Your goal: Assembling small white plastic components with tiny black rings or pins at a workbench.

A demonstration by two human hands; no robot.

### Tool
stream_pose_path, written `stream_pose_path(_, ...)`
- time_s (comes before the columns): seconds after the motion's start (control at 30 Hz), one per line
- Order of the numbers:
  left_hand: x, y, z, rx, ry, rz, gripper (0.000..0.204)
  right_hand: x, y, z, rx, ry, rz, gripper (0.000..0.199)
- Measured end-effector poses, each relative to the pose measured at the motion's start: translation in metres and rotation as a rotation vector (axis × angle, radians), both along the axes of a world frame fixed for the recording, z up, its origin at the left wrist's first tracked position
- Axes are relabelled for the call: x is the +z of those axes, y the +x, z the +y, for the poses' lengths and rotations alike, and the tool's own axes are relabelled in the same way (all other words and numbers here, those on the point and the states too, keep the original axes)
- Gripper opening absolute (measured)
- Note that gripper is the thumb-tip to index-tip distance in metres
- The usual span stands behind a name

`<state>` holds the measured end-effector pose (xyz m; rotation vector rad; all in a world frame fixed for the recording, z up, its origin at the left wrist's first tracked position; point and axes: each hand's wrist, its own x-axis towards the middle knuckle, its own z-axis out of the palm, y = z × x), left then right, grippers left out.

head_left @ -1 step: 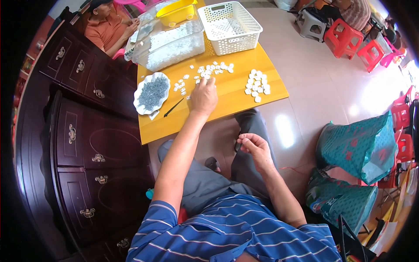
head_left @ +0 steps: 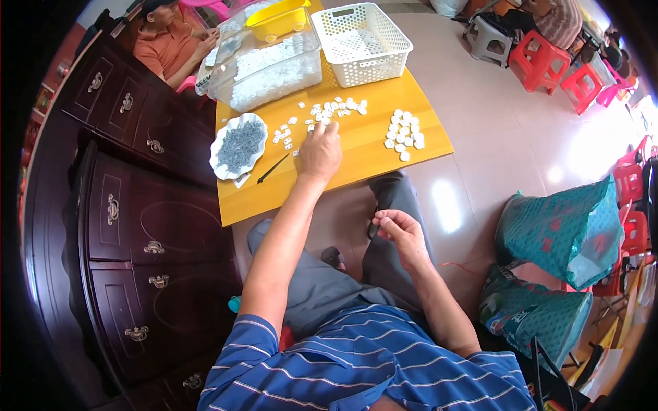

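My left hand [head_left: 321, 152] reaches over the yellow wooden table, its fingers bent together at the near edge of a scatter of small white plastic pieces [head_left: 337, 107]. Whatever lies between those fingertips is hidden. Over my lap, short of the table's front edge, my right hand [head_left: 402, 235] is closed in a pinch; what it holds, if anything, is too small to make out. A group of white pieces [head_left: 404, 130] sits on the table's right side. Left of my left hand are a scalloped white dish [head_left: 216, 147] of small grey parts and a thin black tool [head_left: 273, 168].
At the table's back stand a clear bin [head_left: 226, 96] heaped with white pieces, a yellow tray [head_left: 277, 20] and a white perforated basket [head_left: 373, 70]. A dark cabinet [head_left: 151, 205] borders the left; teal bags [head_left: 555, 229] and red stools [head_left: 539, 60] are right. Another person [head_left: 164, 41] sits far left.
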<state>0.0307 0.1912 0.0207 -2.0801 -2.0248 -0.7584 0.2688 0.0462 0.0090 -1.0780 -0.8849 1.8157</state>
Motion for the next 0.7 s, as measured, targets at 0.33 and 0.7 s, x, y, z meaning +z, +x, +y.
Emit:
stream_pose_path(0.33,-0.002,-0.005,-0.006,-0.042,0.012,0.022,0.031,-0.007,-0.001,-0.003,0.026,-0.029,-0.008,0.020)
stream_pose_path(0.7,0.002,-0.005,-0.021,-0.107,0.051,0.003,0.030,-0.013,-0.007,-0.008,0.057,0.003,-0.021,0.016)
